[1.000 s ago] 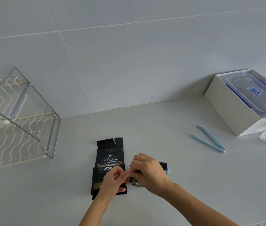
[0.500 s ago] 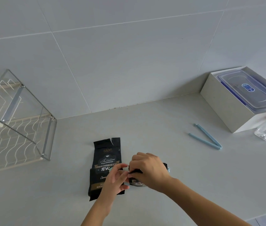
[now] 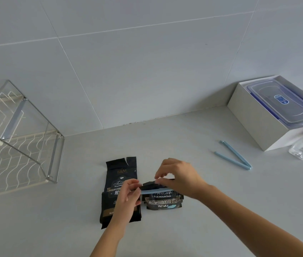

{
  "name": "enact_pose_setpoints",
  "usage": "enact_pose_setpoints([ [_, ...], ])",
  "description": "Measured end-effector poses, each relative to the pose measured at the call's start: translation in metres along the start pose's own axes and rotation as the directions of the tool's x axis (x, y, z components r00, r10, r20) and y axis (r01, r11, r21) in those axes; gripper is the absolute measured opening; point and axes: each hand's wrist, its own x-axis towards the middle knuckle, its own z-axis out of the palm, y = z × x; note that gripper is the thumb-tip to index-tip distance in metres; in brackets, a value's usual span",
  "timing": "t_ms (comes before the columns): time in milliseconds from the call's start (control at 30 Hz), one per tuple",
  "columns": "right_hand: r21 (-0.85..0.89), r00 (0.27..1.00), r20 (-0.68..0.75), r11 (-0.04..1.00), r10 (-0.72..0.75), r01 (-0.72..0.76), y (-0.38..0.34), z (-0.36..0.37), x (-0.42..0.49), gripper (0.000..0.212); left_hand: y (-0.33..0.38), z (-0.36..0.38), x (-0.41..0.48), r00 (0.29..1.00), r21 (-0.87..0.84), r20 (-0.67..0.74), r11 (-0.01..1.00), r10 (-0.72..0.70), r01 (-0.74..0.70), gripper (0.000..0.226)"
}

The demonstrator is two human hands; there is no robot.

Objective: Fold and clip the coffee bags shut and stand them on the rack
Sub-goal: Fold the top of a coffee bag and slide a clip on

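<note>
- Progress, judged from the layout: the first bag is mid-sealing, so the task looks to be in its early part. Nothing stands on the wire rack (image 3: 17, 145) at the left.
- The right-hand coffee bag (image 3: 162, 199) lies on the grey countertop (image 3: 165, 138) under both hands, its top folded over and a pale blue clip (image 3: 153, 191) lying across the fold.
- The left hand (image 3: 126, 197) pinches the clip's left end between thumb and fingertips.
- The right hand (image 3: 179, 178) curls loosely over the folded top, fingertips pressed on the bag's edge; whether the clip has snapped shut I cannot tell.
- The second coffee bag (image 3: 120, 175) lies flat just beside the first, its torn top open and unfolded. It still needs folding and clipping.
- A spare blue clip (image 3: 234, 158) lies spread in a V, well apart to the right, near a white box (image 3: 254, 123).
- Materials: the bags are matte black and crinkly, with printed labels; the clips are slim, rigid plastic bars; the rack is thin wire with wavy cream grids.
</note>
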Motion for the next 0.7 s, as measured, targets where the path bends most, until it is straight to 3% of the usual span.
enact_pose_setpoints([
  [133, 0.163, 0.975, -0.016, 0.963, 0.220, -0.215, 0.032, -0.016, -0.025, 0.004, 0.019, 0.000, 0.001, 0.978, 0.296, -0.028, 0.936, 0.205, -0.188, 0.032],
  [233, 0.294, 0.919, -0.063, 0.887, 0.389, -0.355, 0.049, -0.008, -0.053, 0.019, 0.039, 0.012, 0.001, 0.905, 0.443, -0.057, 0.823, 0.422, -0.356, 0.027],
  [300, 0.407, 0.873, -0.064, 0.811, 0.484, -0.420, 0.050, 0.005, -0.069, 0.026, 0.050, 0.026, -0.001, 0.851, 0.522, 0.057, 0.711, 0.522, -0.471, 0.017],
  [367, 0.547, 0.826, -0.031, 0.701, 0.563, -0.457, 0.046, 0.018, -0.078, 0.029, 0.057, 0.043, -0.002, 0.820, 0.628, 0.237, 0.561, 0.521, -0.539, 0.012],
  [433, 0.637, 0.789, -0.006, 0.611, 0.614, -0.471, 0.038, 0.028, -0.078, 0.030, 0.059, 0.058, -0.001, 0.807, 0.699, 0.325, 0.449, 0.493, -0.556, 0.013],
  [533, 0.694, 0.756, 0.003, 0.543, 0.655, -0.473, 0.024, 0.035, -0.069, 0.037, 0.059, 0.068, 0.001, 0.810, 0.728, 0.320, 0.419, 0.491, -0.542, 0.017],
  [700, 0.690, 0.735, -0.042, 0.552, 0.676, -0.468, 0.018, 0.038, -0.061, 0.038, 0.056, 0.075, 0.000, 0.796, 0.737, 0.336, 0.386, 0.503, -0.555, 0.020],
])
